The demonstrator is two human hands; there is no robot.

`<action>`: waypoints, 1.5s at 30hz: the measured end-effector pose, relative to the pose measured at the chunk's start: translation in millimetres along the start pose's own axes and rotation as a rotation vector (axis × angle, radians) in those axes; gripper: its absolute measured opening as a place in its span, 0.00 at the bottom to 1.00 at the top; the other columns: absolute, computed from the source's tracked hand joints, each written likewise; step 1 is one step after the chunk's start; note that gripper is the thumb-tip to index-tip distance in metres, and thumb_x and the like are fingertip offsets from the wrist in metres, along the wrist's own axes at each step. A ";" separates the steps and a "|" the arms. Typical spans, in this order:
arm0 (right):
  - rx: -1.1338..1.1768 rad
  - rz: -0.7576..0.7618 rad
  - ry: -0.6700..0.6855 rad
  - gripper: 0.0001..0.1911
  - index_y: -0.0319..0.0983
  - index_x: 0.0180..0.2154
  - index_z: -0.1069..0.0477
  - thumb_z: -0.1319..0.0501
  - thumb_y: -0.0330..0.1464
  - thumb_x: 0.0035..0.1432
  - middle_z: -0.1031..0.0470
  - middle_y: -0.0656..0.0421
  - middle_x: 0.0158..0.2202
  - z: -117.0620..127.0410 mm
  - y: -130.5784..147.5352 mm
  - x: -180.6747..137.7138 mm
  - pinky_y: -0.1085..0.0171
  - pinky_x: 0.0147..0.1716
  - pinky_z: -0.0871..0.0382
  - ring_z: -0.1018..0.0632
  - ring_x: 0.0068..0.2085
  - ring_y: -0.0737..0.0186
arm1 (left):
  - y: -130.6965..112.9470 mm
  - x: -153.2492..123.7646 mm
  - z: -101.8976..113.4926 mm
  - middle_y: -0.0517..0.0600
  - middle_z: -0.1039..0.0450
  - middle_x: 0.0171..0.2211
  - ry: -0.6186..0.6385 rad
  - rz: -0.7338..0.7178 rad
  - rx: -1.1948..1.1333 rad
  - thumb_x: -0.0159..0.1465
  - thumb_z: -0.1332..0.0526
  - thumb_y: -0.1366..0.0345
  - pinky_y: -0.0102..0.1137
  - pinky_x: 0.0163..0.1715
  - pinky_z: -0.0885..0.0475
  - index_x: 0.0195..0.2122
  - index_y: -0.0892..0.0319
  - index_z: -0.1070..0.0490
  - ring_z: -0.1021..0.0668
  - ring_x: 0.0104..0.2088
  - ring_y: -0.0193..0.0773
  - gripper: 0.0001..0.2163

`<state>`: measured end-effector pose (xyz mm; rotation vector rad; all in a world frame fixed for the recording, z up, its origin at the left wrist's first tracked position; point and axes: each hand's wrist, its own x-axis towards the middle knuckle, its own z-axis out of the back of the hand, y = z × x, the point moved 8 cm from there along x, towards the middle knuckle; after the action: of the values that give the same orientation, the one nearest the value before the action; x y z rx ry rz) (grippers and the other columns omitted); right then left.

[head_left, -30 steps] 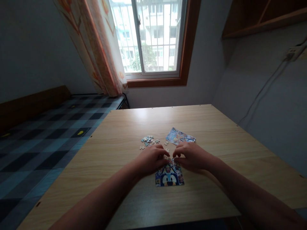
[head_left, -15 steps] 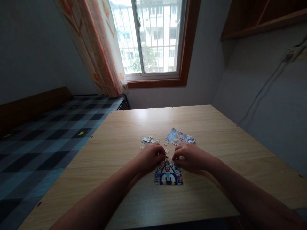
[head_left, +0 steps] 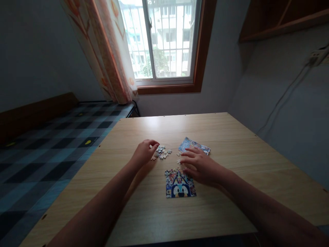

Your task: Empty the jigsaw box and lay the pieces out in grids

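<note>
A partly assembled jigsaw puzzle (head_left: 181, 187) with a blue cartoon dog's face lies flat near the front of the table. My left hand (head_left: 145, 152) is just left of a pile of loose puzzle pieces (head_left: 163, 152), thumb and fingertips drawn together in a pinch; whatever is between them is too small to make out. Above the puzzle's upper right corner, my right hand (head_left: 200, 164) has its fingers apart and holds nothing visible. Its fingertips are close to a single loose piece (head_left: 178, 162). Behind that hand lies a printed picture sheet (head_left: 187, 142), partly covered by the fingers.
All of this rests on a light wooden table (head_left: 144, 216). A bed with a checked cover (head_left: 64, 151) runs along the left side. Beyond the table are a window (head_left: 169, 44) and a curtain (head_left: 102, 51). A cable (head_left: 282, 97) hangs on the right wall.
My left hand has left the puzzle's top edge and moved left and away to the loose pile. My right hand stays near the puzzle's upper right, its curled fingers now spread out.
</note>
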<state>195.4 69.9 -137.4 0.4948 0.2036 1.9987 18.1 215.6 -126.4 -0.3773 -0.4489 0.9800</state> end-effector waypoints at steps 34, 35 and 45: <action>0.088 0.121 0.040 0.08 0.43 0.40 0.20 0.38 0.36 0.65 0.20 0.57 0.44 8.4 17.5 -1.4 0.50 0.57 0.37 0.24 0.50 0.56 | -13.5 -13.3 -7.3 0.51 0.23 0.43 -0.024 -0.132 0.326 0.67 0.42 0.61 0.31 0.35 0.32 0.41 0.54 0.21 0.22 0.35 0.38 0.10; 0.081 0.118 0.048 0.09 0.43 0.40 0.20 0.39 0.36 0.65 0.20 0.57 0.43 8.5 16.7 -1.3 0.53 0.54 0.34 0.23 0.47 0.57 | -12.4 -12.6 -3.5 0.51 0.23 0.44 -0.047 -0.112 0.333 0.68 0.42 0.62 0.31 0.35 0.32 0.43 0.54 0.21 0.22 0.36 0.39 0.10; -0.018 -0.092 0.090 0.16 0.40 0.52 0.24 0.39 0.38 0.65 0.22 0.52 0.48 3.0 -6.8 -7.2 0.56 0.48 0.31 0.24 0.48 0.54 | -81.1 -52.9 -28.3 0.53 0.22 0.37 0.306 -0.409 0.454 0.66 0.39 0.61 0.34 0.34 0.29 0.37 0.57 0.21 0.22 0.34 0.41 0.08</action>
<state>205.1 66.5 -138.9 0.3774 0.2589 1.9331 64.7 126.3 -120.1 -0.0162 -0.0134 0.5857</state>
